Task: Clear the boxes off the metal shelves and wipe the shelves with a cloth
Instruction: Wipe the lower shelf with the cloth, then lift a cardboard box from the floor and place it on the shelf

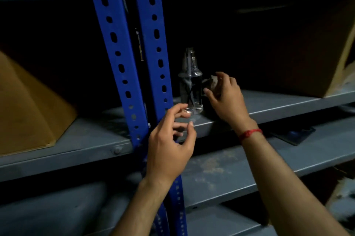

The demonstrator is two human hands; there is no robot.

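Right hand (226, 101) pinches a crumpled grey wad (212, 82) at 3 o'clock of the clear bottle (191, 89). Left hand (171, 147), at 7 o'clock, is loosely curled and holds nothing. On the shelf (278, 105), the left box (28, 110) stands at 9 o'clock and the right box (307, 53) at 2 o'clock.

grey shelf (288, 105), blue uprights (117, 47), brown box (28, 110), red wristband (249, 133)

Nothing here can be read: no text, label, brand or number. A narrow pale strip (141, 51) in the dark gap between the two blue uprights (115, 43) carries small marks, but they are too blurred to make out. The visible faces of the left cardboard box (28, 110) and the right cardboard box (307, 53) are too dim and soft to show any print.
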